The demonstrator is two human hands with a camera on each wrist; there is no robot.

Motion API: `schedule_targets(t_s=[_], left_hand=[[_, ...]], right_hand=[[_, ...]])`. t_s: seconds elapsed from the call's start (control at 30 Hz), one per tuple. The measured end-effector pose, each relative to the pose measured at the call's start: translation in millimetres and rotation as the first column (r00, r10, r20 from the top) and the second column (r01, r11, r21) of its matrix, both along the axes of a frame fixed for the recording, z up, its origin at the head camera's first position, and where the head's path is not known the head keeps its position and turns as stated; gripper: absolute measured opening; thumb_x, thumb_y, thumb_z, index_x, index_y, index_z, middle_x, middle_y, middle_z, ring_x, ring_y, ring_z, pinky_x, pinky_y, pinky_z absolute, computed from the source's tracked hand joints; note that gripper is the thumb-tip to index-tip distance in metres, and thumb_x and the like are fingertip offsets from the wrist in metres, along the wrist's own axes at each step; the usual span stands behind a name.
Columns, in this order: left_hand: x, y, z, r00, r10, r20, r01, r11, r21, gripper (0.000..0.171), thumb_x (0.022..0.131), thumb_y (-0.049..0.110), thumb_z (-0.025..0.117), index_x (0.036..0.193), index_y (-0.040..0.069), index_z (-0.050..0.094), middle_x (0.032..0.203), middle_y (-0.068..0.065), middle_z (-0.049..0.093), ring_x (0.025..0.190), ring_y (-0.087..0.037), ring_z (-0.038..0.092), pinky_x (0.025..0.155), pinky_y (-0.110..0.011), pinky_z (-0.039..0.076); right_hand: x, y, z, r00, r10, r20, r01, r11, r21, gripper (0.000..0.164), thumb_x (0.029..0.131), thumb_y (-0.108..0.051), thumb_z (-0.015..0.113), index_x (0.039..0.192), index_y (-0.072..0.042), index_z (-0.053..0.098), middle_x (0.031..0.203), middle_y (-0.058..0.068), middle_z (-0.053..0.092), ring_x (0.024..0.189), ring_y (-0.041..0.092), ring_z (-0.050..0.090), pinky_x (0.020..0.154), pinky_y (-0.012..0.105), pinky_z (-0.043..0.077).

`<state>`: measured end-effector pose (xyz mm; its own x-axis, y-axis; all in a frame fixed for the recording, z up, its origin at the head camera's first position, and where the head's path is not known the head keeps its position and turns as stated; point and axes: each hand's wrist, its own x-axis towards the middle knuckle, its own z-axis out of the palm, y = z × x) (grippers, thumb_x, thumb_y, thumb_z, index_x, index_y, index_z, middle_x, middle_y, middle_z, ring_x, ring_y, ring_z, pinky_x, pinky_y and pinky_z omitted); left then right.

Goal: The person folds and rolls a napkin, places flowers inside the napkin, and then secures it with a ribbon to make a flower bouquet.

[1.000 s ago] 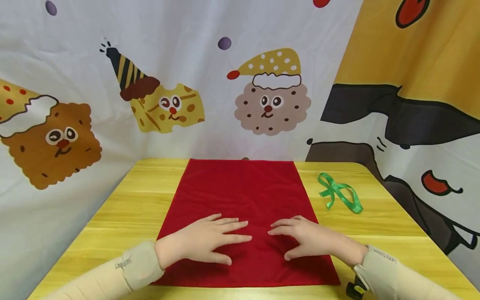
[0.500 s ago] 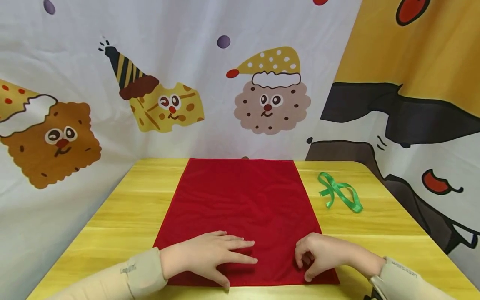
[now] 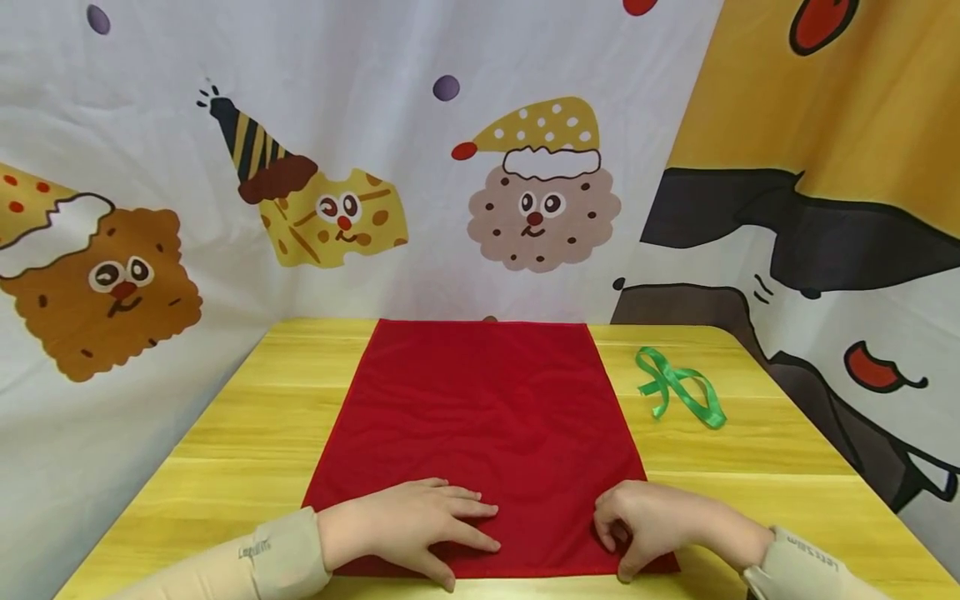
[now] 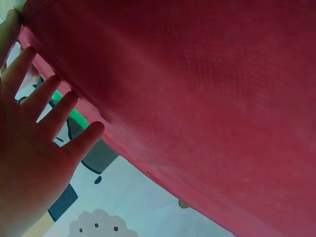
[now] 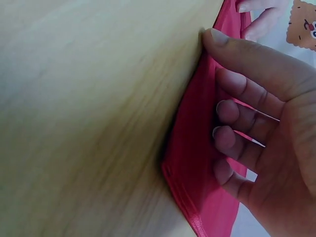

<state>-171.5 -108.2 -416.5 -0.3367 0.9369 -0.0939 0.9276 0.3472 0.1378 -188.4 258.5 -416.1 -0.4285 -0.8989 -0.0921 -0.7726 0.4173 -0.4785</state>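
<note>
A red cloth (image 3: 487,417) lies spread on the wooden table, with slight wrinkles. Over its near left part is my left hand (image 3: 420,525), fingers spread and pointing right, thumb at the near edge. The left wrist view has that hand (image 4: 34,133) with straight fingers close over the cloth. My right hand (image 3: 648,521) is at the near right corner with bent fingers. In the right wrist view its fingertips (image 5: 224,111) lie at the cloth's top while the thumb is at the edge; I cannot tell whether they pinch it.
A looped green ribbon (image 3: 678,387) lies on the table (image 3: 720,467) to the right of the cloth. Behind and at the sides hangs a white curtain (image 3: 420,50) printed with cartoon biscuits and cheese.
Both hands have come down toward the cloth's near edge. My right hand has also moved right to the near corner, its fingers bending; my left fingers stay spread.
</note>
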Motion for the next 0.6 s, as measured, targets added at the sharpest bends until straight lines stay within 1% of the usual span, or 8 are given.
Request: schedule_targets(t_s=[0.1,0.3,0.47,0.53,0.6], left_hand=[[-0.7,0.0,-0.4,1.0,0.0,0.007,0.0,1.0,-0.002,0.057,0.089,0.055,0.062,0.142,0.045,0.044,0.151,0.01,0.037,0.138,-0.016,0.034,0.102,-0.049,0.039],[-1.6,-0.5,-0.3,0.999,0.009,0.037,-0.009,1.0,-0.003,0.057,0.089,0.055,0.062,0.142,0.045,0.044,0.151,0.011,0.036,0.139,-0.016,0.033,0.1,-0.051,0.039],[-1.7,-0.6,1.3,0.999,0.01,0.042,-0.009,1.0,-0.007,0.057,0.089,0.054,0.062,0.142,0.045,0.044,0.151,0.01,0.036,0.139,-0.016,0.033,0.1,-0.051,0.039],[-0.8,-0.3,1.2,0.999,0.009,0.035,-0.009,1.0,-0.008,0.057,0.089,0.054,0.063,0.142,0.045,0.045,0.151,0.01,0.037,0.139,-0.016,0.033,0.099,-0.051,0.04],[-0.2,-0.2,0.4,0.999,0.01,0.038,-0.01,1.0,-0.008,0.057,0.089,0.053,0.063,0.142,0.045,0.044,0.151,0.01,0.036,0.139,-0.015,0.033,0.099,-0.052,0.041]], right_hand=[[0.2,0.9,-1.6,1.0,-0.008,0.008,0.008,1.0,-0.004,0.028,0.065,-0.022,0.088,0.073,-0.025,0.062,0.072,-0.021,0.048,0.061,-0.01,0.043,0.053,0.012,0.04],[1.1,1.0,-0.8,0.997,-0.031,0.069,0.033,0.999,-0.026,0.023,0.067,-0.017,0.085,0.072,-0.023,0.063,0.074,-0.02,0.05,0.061,-0.008,0.047,0.052,0.013,0.043],[-0.3,0.3,-1.3,0.997,0.006,0.074,-0.001,0.998,-0.07,0.021,0.069,-0.007,0.08,0.071,-0.021,0.063,0.073,-0.017,0.052,0.061,-0.011,0.047,0.052,0.01,0.043],[-2.1,0.3,-2.1,0.995,0.028,0.1,-0.019,0.996,-0.09,0.02,0.071,-0.005,0.078,0.071,-0.019,0.064,0.073,-0.015,0.054,0.062,-0.012,0.046,0.052,0.01,0.044],[-4.2,0.7,-2.1,0.989,0.036,0.145,-0.021,0.995,-0.103,0.018,0.073,-0.005,0.078,0.071,-0.018,0.065,0.072,-0.013,0.055,0.063,-0.012,0.047,0.052,0.012,0.045]])
